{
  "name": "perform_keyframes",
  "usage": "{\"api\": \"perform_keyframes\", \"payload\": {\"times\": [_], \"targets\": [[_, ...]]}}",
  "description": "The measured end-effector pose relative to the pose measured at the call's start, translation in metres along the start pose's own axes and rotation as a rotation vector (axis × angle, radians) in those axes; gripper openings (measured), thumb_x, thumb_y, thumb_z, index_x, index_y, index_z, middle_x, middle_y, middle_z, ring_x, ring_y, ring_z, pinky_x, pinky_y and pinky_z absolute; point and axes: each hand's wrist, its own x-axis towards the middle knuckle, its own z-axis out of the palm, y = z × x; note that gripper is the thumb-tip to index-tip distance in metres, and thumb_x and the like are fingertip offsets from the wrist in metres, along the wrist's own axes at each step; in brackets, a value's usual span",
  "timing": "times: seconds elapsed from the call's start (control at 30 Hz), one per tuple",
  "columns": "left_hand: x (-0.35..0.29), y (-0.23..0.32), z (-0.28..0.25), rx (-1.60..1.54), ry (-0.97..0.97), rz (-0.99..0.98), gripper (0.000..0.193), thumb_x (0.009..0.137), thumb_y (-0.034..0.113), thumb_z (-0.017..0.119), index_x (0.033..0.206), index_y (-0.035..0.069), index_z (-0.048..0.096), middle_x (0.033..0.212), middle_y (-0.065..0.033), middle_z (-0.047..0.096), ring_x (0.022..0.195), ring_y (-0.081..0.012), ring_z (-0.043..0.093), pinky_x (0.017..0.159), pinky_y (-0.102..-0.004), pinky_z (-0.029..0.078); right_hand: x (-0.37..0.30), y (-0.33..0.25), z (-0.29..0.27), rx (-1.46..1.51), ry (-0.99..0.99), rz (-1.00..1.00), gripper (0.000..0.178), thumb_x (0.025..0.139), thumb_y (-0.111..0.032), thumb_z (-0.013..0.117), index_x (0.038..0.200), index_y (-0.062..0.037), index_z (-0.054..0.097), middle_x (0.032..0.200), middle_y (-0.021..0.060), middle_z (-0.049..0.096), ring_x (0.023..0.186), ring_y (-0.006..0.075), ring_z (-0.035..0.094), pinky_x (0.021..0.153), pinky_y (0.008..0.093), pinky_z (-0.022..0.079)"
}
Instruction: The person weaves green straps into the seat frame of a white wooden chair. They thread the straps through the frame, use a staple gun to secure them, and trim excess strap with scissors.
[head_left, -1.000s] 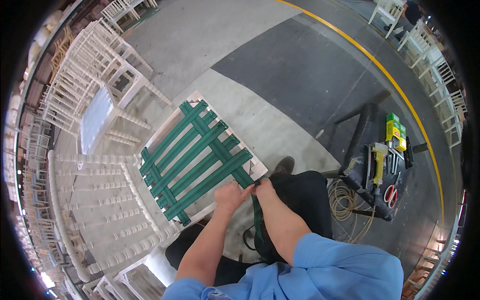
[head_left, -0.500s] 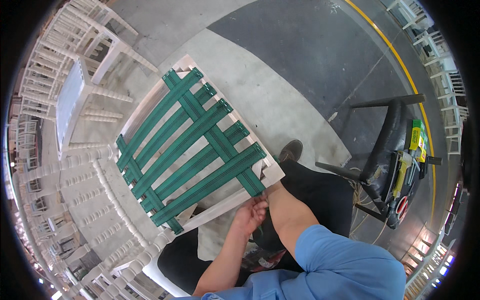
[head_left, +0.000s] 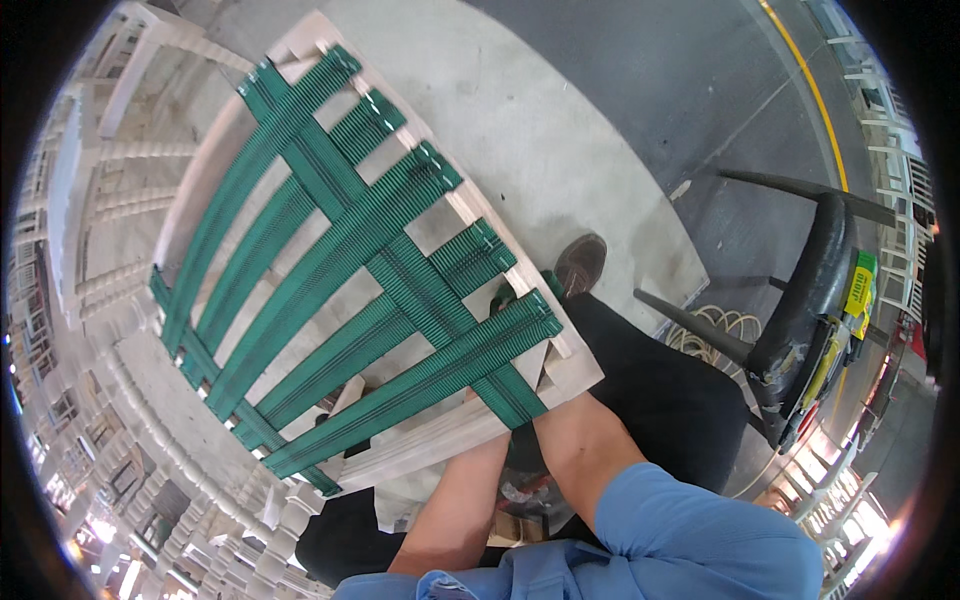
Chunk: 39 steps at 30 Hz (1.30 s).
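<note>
A pale wooden chair seat frame (head_left: 425, 462) lies tilted in front of me. Green webbing straps (head_left: 330, 245) cross over and under each other on it, stapled along the right rail. Both my forearms come up from the lower edge and pass under the near right corner. My left forearm (head_left: 455, 505) goes beneath the near rail, my right forearm (head_left: 585, 435) beneath the corner by the end of a cross strap (head_left: 512, 395). The frame hides both hands and their fingers, so what they hold does not show.
To the right stands a worn black stool (head_left: 800, 290) with a yellow-green box (head_left: 860, 285) and a yellow-handled tool (head_left: 822, 365) on it. Coiled cord (head_left: 715, 325) lies beside it. Turned white wooden chair parts (head_left: 150, 400) crowd the left. My shoe (head_left: 582, 262) is beyond the frame.
My view has come closer to the seat frame, which appears larger. Both hands, visible near the corner strap before, have gone under the frame.
</note>
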Motion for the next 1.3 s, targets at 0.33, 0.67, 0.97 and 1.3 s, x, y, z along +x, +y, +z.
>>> {"api": "perform_keyframes", "payload": {"times": [0.33, 0.67, 0.97, 1.3], "targets": [[0.029, -0.002, -0.016, 0.158, -0.192, -0.063, 0.029, 0.104, 0.026, 0.054, 0.119, 0.004, 0.067, 0.103, -0.0101, 0.074, 0.079, -0.0222, 0.072, 0.060, -0.0329, 0.060, -0.033, -0.002, -0.047, -0.052, -0.027, -0.037, 0.042, 0.105, -0.045, 0.050, 0.099, -0.0100, 0.072, 0.098, 0.0143, 0.072, 0.082, 0.0329, 0.070, 0.068, 0.0557, 0.058], [0.036, 0.036, -0.024, 0.366, -0.385, 0.106, 0.028, 0.104, 0.023, 0.053, 0.119, 0.004, 0.067, 0.102, -0.0099, 0.074, 0.077, -0.0209, 0.072, 0.058, -0.0321, 0.059, -0.215, 0.029, -0.052, -1.860, 0.212, -0.127, 0.045, 0.099, -0.042, 0.055, 0.113, -0.0061, 0.080, 0.110, 0.0186, 0.078, 0.102, 0.0335, 0.076, 0.088, 0.0491, 0.059], [0.009, 0.013, 0.009, 0.506, -0.440, 0.140, 0.027, 0.104, 0.021, 0.052, 0.119, 0.003, 0.067, 0.102, -0.0096, 0.073, 0.076, -0.0198, 0.071, 0.057, -0.0315, 0.057, -0.558, -0.170, -0.096, -1.555, 0.280, -1.481, 0.020, 0.099, -0.016, 0.067, 0.110, -0.0025, 0.076, 0.102, 0.0150, 0.078, 0.097, 0.0258, 0.076, 0.088, 0.0382, 0.059], [0.031, 0.012, -0.003, 0.481, -0.482, 0.163, 0.027, 0.103, 0.018, 0.050, 0.118, 0.003, 0.067, 0.101, -0.0094, 0.073, 0.074, -0.0185, 0.070, 0.055, -0.0307, 0.056, -0.529, -0.334, -0.241, -1.196, 0.988, -0.993, 0.039, 0.084, -0.015, 0.082, 0.119, 0.0008, 0.074, 0.103, 0.0122, 0.074, 0.090, 0.0255, 0.069, 0.079, 0.0448, 0.055]]}}
